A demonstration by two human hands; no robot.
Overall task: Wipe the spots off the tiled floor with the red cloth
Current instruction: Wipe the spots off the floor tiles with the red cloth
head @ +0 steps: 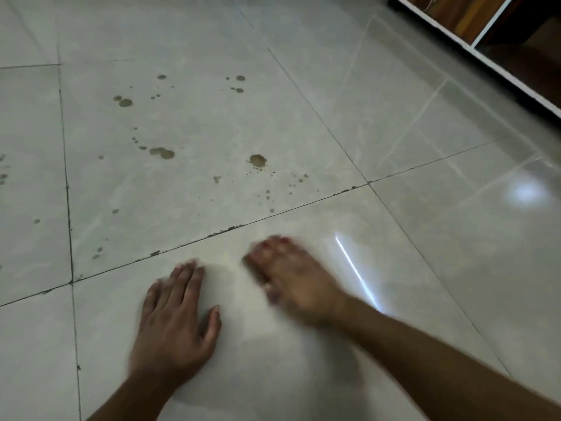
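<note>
Nearest the camera, two bare forearms reach in from the bottom edge onto the pale tiled floor (425, 208). The left hand (174, 323) lies flat, palm down, fingers spread and holding nothing, apparently as a prop. The right hand (291, 281) is heavily blurred; streaks of red show at its fingertips and under the fingers, which may be the red cloth (274, 243) bunched beneath the palm, but the blur leaves that uncertain, and whether the hand is closed on it cannot be told. No other cloth is in view. Both hands rest on the near tile, just short of the dark grout line (212, 235) that runs diagonally ahead of them. The brown spots (258, 160) lie beyond that line on the next tile, forward and somewhat left of the right hand: a larger blot straight ahead of it, another pair (162, 152) further left, and smaller splashes (124, 101) scattered toward the far corner. The right hand is the nearer to the closest blot, so the reach probably runs forward across the grout line, wrist low and fingers leading. A wooden cabinet base (473, 31) stands well apart at the top right.
</note>
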